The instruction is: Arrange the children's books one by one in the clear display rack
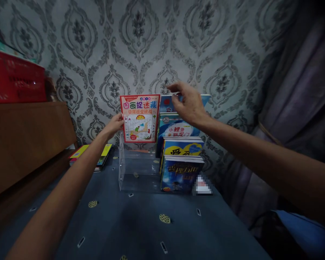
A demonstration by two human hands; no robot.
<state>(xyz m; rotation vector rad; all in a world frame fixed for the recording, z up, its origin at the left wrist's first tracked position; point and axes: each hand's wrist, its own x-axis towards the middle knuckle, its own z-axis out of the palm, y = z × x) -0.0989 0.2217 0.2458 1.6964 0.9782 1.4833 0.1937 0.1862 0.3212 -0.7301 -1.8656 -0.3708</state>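
Red-bordered picture book (140, 121) is pinched by the left hand (116, 124), nothing's gripped by the half-curled right hand (189, 103). Blue books (180, 176) are racked on the clear acrylic stand's (139, 183) right side; the picture book's held upright, back left.

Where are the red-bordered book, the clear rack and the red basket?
Red-bordered book (140, 121), head view: middle of its cover.
Clear rack (144, 182), head view: lower left tier.
Red basket (21, 70), head view: side wall.

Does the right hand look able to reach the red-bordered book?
Probably yes: the right hand looks empty, and the left hand leaves free the right edge of the red-bordered book.
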